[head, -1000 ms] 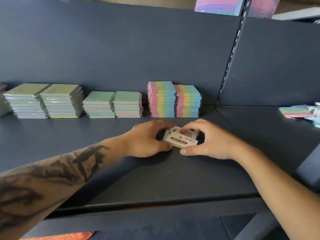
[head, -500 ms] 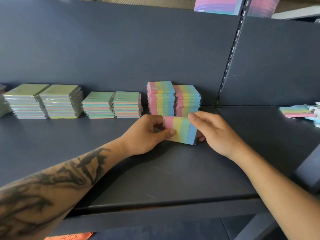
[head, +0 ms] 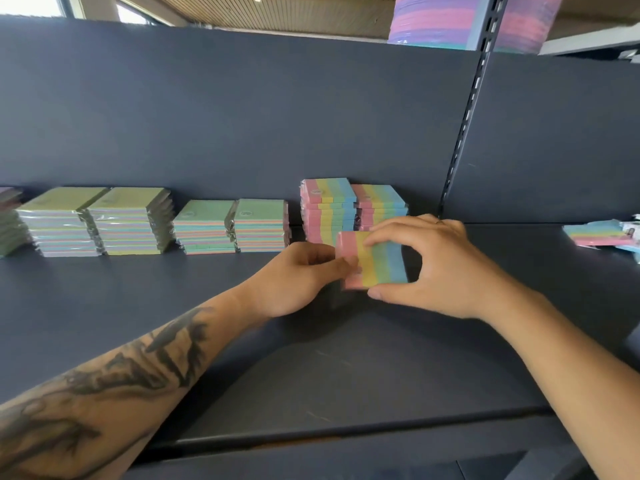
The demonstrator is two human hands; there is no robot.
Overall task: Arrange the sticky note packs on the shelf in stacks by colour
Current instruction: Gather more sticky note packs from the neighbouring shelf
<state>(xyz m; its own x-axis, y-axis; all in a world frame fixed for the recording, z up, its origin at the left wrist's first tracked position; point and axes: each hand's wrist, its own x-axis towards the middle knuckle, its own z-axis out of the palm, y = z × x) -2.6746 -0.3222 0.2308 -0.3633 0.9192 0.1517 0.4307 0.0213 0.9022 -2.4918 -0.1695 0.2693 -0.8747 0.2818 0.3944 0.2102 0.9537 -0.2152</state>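
A: What stands behind it all?
B: A dark blue back panel (head: 242,116), with a slotted metal upright (head: 474,98) running down at 1 o'clock.
A: And above the panel?
B: A slatted wooden ceiling (head: 277,10) at 12 o'clock and a bright window (head: 31,3) at 11. Two wrapped bundles, striped pink and purple (head: 433,22), flank the upright at 1 o'clock.

dark back panel (head: 242,109), slatted ceiling (head: 277,12) above
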